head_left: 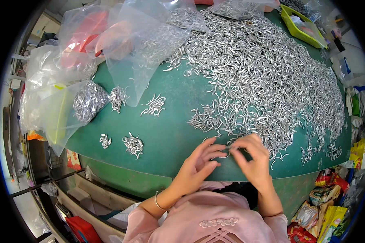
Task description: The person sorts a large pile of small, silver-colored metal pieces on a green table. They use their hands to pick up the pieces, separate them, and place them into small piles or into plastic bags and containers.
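A broad heap of small, curved silver metal pieces [255, 65] spreads over the green table [170, 109]. At the heap's near edge, my left hand [200, 162] has its fingers apart and slightly bent, with the thumb stretched toward my other hand. Facing it, my right hand [253, 158] pinches thumb and forefinger on a small silver piece [230, 148], whose outline is mostly hidden by the fingertips. On the left of the table lie separate little piles: one pile [133, 146], a smaller pile [105, 141] and a looser pile [154, 106].
Clear plastic bags [48, 101] cover the table's left side; one bagged lot of metal pieces [90, 100] rests there. A yellow-green basket [302, 28] stands at the far right. Colourful packets [328, 194] are stacked beyond the right edge, and an open drawer [93, 198] lies below left.
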Action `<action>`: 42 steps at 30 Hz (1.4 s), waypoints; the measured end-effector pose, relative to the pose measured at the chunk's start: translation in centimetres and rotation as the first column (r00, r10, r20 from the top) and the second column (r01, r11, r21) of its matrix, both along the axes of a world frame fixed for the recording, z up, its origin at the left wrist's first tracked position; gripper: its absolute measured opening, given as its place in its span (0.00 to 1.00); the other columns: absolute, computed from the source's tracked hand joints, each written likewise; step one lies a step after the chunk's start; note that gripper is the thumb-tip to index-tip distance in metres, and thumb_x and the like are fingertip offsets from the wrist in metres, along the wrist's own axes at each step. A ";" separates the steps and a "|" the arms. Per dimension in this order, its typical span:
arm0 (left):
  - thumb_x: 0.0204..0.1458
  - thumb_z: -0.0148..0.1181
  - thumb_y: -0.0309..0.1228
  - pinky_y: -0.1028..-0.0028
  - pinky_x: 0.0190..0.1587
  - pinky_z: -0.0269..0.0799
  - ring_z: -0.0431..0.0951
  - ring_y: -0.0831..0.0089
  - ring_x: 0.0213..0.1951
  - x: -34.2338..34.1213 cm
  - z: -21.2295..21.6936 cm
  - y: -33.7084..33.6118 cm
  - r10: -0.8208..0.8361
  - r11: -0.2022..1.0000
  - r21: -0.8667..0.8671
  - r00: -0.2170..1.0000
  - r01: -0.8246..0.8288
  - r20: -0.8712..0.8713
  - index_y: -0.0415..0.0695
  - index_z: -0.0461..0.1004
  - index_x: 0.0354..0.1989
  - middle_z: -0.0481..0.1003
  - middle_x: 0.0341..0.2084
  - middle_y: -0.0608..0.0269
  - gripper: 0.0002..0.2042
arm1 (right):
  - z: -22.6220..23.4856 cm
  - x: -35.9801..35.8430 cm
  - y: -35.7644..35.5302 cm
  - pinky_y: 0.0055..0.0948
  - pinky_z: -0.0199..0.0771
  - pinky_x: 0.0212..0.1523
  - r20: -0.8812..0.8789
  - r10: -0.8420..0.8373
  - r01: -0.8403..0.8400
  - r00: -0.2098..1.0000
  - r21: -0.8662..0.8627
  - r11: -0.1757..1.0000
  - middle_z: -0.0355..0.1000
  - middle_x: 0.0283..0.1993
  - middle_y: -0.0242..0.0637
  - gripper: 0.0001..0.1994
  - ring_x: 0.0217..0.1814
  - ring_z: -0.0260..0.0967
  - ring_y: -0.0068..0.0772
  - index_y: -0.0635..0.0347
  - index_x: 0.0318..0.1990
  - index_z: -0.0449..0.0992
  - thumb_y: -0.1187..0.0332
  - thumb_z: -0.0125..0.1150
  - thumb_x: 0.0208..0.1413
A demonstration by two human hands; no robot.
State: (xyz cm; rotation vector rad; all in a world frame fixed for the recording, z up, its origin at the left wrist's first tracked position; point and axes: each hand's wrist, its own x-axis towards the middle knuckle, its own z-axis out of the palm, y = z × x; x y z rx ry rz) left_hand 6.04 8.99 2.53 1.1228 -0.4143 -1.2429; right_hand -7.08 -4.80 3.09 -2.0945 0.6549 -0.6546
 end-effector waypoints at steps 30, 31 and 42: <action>0.64 0.51 0.28 0.73 0.45 0.71 0.73 0.73 0.37 0.2 -2.8 0.7 -0.034 0.999 -0.011 0.819 0.034 -0.573 0.36 0.74 0.50 0.74 0.35 0.60 0.11 | -1.7 1.1 -2.5 0.41 0.58 0.50 -0.190 -0.225 0.117 0.956 -0.458 0.881 0.71 0.33 0.37 0.04 0.40 0.67 0.41 0.61 0.33 0.73 0.79 0.60 0.52; 0.64 0.51 0.28 0.72 0.45 0.71 0.73 0.72 0.38 0.2 -2.8 0.6 -0.041 0.999 -0.018 0.814 0.037 -0.579 0.36 0.74 0.50 0.74 0.36 0.60 0.11 | -1.7 1.0 -2.7 0.41 0.58 0.50 -0.172 -0.242 0.144 0.955 -0.444 0.884 0.71 0.33 0.37 0.03 0.40 0.67 0.41 0.61 0.33 0.73 0.78 0.60 0.52; 0.64 0.50 0.28 0.69 0.54 0.73 0.77 0.68 0.46 0.3 -2.7 0.3 -0.100 0.995 -0.063 0.804 0.078 -0.587 0.33 0.70 0.55 0.76 0.44 0.54 0.15 | -1.3 -0.5 -2.2 0.36 0.59 0.44 -0.125 -0.263 0.222 0.957 -0.272 0.936 0.72 0.32 0.39 0.01 0.34 0.66 0.41 0.63 0.33 0.73 0.77 0.59 0.56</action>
